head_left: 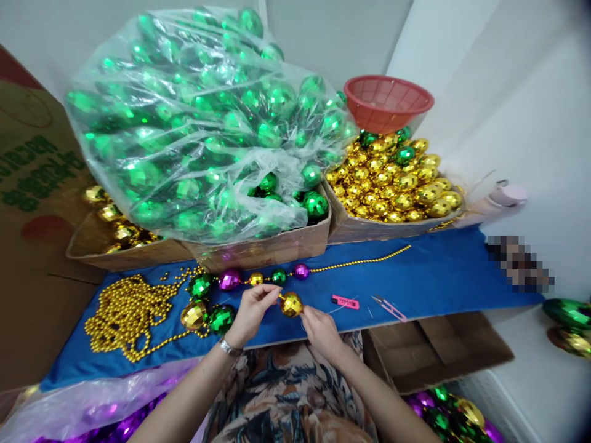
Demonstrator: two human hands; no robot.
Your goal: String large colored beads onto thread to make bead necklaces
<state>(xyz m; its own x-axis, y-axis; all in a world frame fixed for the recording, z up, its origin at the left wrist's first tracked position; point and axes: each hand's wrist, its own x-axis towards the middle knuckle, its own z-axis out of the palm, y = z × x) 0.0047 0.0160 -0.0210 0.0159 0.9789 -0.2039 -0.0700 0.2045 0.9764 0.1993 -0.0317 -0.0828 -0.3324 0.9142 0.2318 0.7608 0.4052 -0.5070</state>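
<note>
A shiny gold faceted ball (291,304) hangs between my two hands above the blue cloth. My left hand (257,307), with a wristwatch on its wrist, pinches at the ball's left side, where small gold beads show. On the other side my right hand (318,329) is closed close against the ball; a thin thread seems to come from its fingers. Just beyond lies a strand with a purple ball (229,280), a small gold ball (256,279), a green ball (279,275) and another purple ball (301,271). Larger green and gold balls sit left of my left hand.
A heap of gold bead chain (127,314) covers the cloth's left. Pink thread snips (390,309) and a pink box cutter (345,301) lie right. Behind stand a bag of green balls (198,123), a carton of gold balls (392,184) and a red basket (388,101).
</note>
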